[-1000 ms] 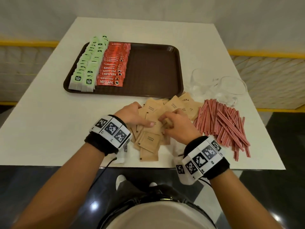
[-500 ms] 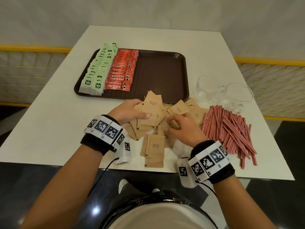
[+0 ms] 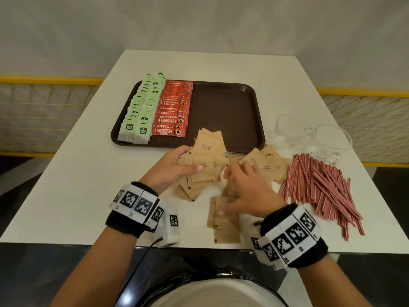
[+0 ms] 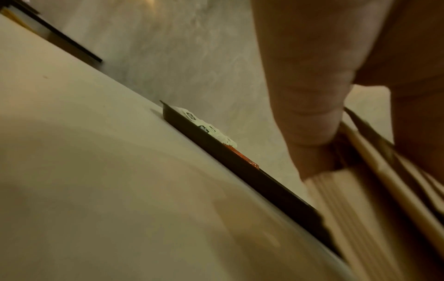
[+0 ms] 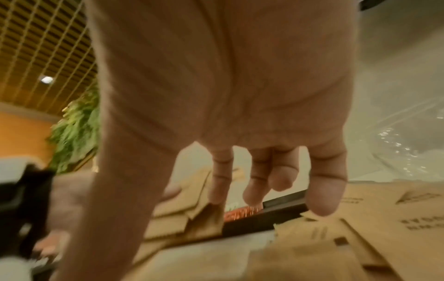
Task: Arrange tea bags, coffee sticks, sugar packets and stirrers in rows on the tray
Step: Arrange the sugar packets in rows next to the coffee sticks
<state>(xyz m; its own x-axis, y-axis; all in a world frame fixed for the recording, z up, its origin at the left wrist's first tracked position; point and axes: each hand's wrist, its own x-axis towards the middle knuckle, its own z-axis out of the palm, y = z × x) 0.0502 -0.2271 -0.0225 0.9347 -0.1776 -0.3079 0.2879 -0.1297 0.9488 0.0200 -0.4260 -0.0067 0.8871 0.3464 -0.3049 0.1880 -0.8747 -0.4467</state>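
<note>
Head view: the tray (image 3: 225,111) sits at centre, with the tea bags (image 3: 141,111) and coffee sticks (image 3: 173,111) already in rows on its left half and its right half bare. The sugar step is in hand. The left hand (image 3: 174,168) grips a fanned stack of sugar packets (image 3: 204,165) just below the tray's near rim, thumb on top. The right hand (image 3: 245,196) lies with spread, relaxed fingers over loose packets on the surface (image 3: 66,196). The stirrers (image 3: 321,185) lie at right, untouched.

Left wrist view: fingers (image 4: 310,114) clamp the stack's edge at lower right.

Right wrist view: fingers (image 5: 321,192) hang apart above the packets, holding nothing.

Next, probably, gather the remaining packets, square the stack, then lay it beside the coffee.
</note>
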